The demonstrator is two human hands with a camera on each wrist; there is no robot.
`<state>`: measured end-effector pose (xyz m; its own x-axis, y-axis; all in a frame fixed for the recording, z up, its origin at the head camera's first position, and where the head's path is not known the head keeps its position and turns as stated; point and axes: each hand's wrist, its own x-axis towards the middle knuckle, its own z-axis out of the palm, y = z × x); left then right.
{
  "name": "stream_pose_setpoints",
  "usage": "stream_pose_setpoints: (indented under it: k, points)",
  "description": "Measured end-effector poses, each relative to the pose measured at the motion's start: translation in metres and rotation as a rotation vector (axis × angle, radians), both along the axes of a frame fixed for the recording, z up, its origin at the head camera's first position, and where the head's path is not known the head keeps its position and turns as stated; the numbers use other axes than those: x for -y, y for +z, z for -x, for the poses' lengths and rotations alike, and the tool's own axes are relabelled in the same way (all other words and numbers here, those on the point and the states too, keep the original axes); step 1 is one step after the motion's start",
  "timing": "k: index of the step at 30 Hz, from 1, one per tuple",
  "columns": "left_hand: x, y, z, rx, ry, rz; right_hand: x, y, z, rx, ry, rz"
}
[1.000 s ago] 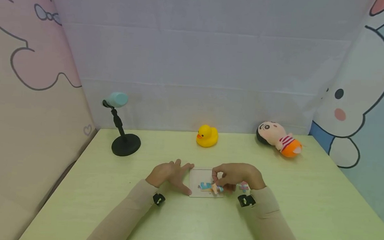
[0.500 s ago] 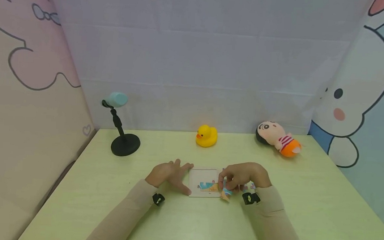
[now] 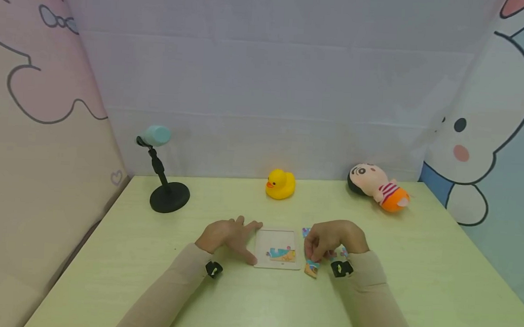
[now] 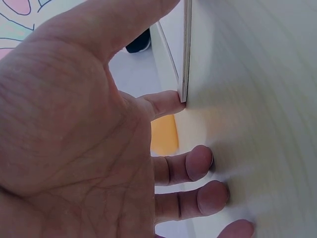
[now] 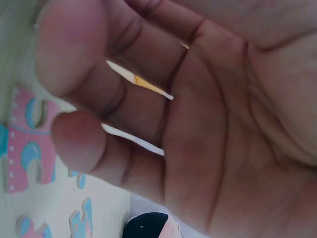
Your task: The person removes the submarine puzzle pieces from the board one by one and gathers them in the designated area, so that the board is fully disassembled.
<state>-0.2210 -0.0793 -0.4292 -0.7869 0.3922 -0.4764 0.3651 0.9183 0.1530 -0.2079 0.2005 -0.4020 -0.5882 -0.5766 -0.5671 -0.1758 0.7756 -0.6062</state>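
Observation:
A white puzzle tray (image 3: 278, 238) lies flat on the pale green table (image 3: 246, 301), with a blue and orange picture part (image 3: 281, 254) in its lower half. My left hand (image 3: 236, 235) rests spread on the table, thumb and forefinger against the tray's left edge (image 4: 184, 59). Just right of the tray, my right hand (image 3: 324, 246) is curled and pinches a puzzle piece (image 3: 312, 268); the right wrist view shows the piece's thin edge (image 5: 148, 87) between the fingers. Loose pink and blue pieces (image 5: 27, 144) lie beside that hand.
A yellow rubber duck (image 3: 280, 184) and a plush doll (image 3: 378, 187) sit at the table's back edge. A black stand with a teal top (image 3: 165, 185) is at back left. Printed cloth walls close in three sides. Another loose piece (image 3: 305, 232) lies by the tray's top right corner.
My right hand has drawn off the tray to the right, carrying a piece with it. The tray's picture part now shows uncovered. The left hand has stayed put.

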Motion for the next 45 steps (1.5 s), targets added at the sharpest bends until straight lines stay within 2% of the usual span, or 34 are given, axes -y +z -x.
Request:
stream_pose_setpoints:
  k: [18,24,35,39,45]
  points:
    - [0.002,-0.002,-0.001,-0.006,0.002,-0.011,0.003,0.001,-0.002,-0.036,-0.047,-0.054]
    - [0.0,0.001,-0.004,-0.011,0.003,-0.008,0.005,0.003,0.0,-0.052,-0.029,-0.011]
    - [0.001,0.002,-0.003,-0.021,0.001,0.009,0.024,-0.001,0.001,-0.252,0.015,-0.035]
    - [0.001,0.003,-0.003,-0.022,0.0,0.019,0.033,-0.003,0.0,-0.28,0.03,-0.015]
    - [0.0,0.002,-0.002,-0.017,0.008,0.019,0.044,-0.009,-0.001,-0.273,0.04,0.005]
